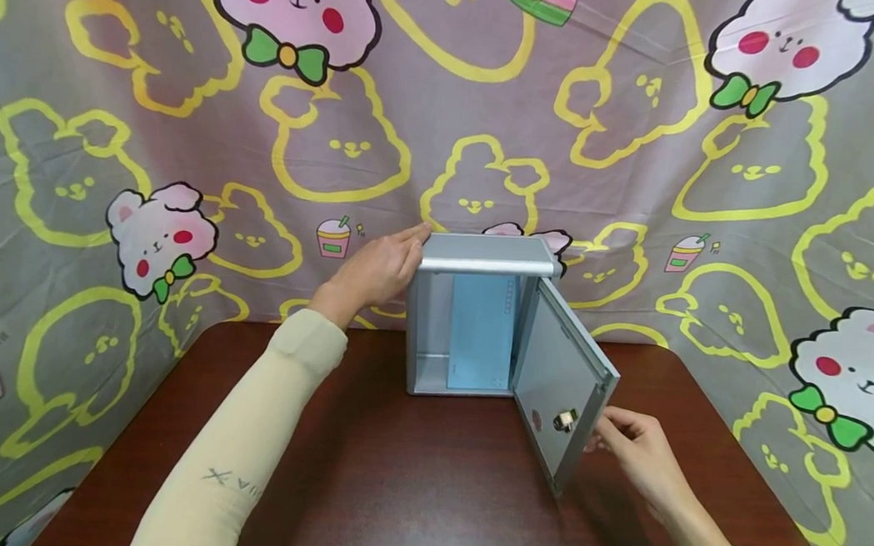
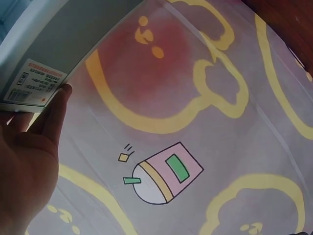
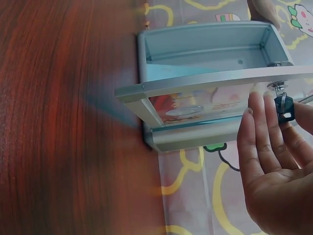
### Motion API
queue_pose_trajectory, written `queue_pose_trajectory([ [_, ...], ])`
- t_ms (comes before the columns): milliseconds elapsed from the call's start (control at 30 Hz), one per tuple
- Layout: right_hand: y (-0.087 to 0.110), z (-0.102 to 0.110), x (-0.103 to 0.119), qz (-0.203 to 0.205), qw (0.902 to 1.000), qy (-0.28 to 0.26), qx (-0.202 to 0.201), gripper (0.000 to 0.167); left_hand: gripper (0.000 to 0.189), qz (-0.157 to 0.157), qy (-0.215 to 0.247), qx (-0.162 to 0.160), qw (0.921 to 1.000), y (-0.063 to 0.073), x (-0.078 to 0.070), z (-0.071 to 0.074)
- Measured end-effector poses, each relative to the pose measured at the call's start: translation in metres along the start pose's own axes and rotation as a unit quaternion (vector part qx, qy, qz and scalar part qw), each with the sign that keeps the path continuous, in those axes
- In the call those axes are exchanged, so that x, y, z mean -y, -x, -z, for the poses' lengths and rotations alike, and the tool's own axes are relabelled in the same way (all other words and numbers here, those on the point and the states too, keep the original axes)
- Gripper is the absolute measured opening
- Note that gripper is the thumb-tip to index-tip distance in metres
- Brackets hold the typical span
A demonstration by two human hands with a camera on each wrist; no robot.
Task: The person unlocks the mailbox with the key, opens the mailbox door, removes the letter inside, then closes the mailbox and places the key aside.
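Observation:
A grey metal cabinet (image 1: 489, 253) stands upright on the table, its hinged door (image 1: 563, 356) swung outward on the right. Inside it a light blue flat box (image 1: 482, 334) stands on end. My left hand (image 1: 377, 269) rests on the cabinet's upper left corner, fingers stretched along its edge. From the left wrist view, the fingertips lie near a white printed label (image 2: 34, 85). Outside the door, my right hand (image 3: 274, 161) pinches a black-headed key (image 3: 284, 108) at the lock (image 3: 278, 87), the other fingers straight against the door. A metal lock cam (image 1: 566, 420) juts from the door's inner face.
The dark red-brown wooden table (image 1: 394, 487) extends toward me in front of the cabinet. Close behind hangs a grey-pink cloth backdrop (image 1: 386, 120) printed with cartoon animals and drink cups. The open door's lower corner reaches out over the table.

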State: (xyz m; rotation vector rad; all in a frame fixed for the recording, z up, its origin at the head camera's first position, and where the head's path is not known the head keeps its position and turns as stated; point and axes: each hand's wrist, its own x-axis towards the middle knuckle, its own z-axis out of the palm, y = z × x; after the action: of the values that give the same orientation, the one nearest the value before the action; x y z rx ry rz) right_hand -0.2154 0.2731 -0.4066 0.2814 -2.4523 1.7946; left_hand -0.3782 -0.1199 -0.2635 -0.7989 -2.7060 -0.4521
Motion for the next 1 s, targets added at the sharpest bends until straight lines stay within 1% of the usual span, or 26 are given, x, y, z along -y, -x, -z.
queue_pose_trajectory([
  [100, 0.001, -0.001, 0.0, 0.0, 1.0, 0.001, -0.004, 0.028, 0.059, 0.006, 0.002, 0.008, 1.0, 0.001, 0.0, 0.0],
  [200, 0.002, -0.001, 0.001, -0.003, 0.9999, 0.004, -0.01, 0.026, 0.059, 0.006, 0.006, 0.009, 0.9999, 0.002, -0.002, 0.002],
  [367, 0.001, -0.002, 0.001, -0.006, 1.0, 0.005, -0.003, 0.028, 0.059, 0.013, 0.012, 0.008, 0.9998, 0.004, -0.003, 0.003],
  [467, 0.001, -0.002, 0.0, -0.007, 1.0, 0.0, -0.003, 0.029, 0.059, 0.002, 0.034, -0.001, 0.9994, 0.005, -0.003, 0.001],
  [600, 0.002, -0.002, -0.002, 0.002, 1.0, -0.005, -0.001, 0.029, 0.06, -0.013, 0.061, -0.037, 0.9974, 0.009, -0.004, -0.002],
  [633, 0.003, -0.002, -0.002, 0.005, 1.0, -0.007, -0.001, 0.029, 0.06, -0.011, 0.063, -0.048, 0.9968, 0.01, -0.004, -0.003],
  [733, 0.002, -0.002, -0.002, 0.005, 1.0, -0.008, -0.002, 0.028, 0.056, -0.008, 0.054, -0.085, 0.9949, 0.017, -0.008, -0.004],
  [800, 0.002, -0.002, -0.002, 0.006, 1.0, -0.007, -0.003, 0.028, 0.053, -0.015, 0.046, -0.11, 0.9927, 0.024, -0.011, -0.005],
  [900, 0.001, -0.002, -0.001, 0.002, 1.0, -0.005, -0.005, 0.027, 0.046, -0.036, 0.034, -0.158, 0.9862, 0.034, -0.016, -0.007],
  [1000, 0.001, -0.002, -0.001, 0.0, 1.0, -0.003, -0.007, 0.026, 0.039, -0.053, 0.033, -0.215, 0.9745, 0.045, -0.02, -0.012],
])
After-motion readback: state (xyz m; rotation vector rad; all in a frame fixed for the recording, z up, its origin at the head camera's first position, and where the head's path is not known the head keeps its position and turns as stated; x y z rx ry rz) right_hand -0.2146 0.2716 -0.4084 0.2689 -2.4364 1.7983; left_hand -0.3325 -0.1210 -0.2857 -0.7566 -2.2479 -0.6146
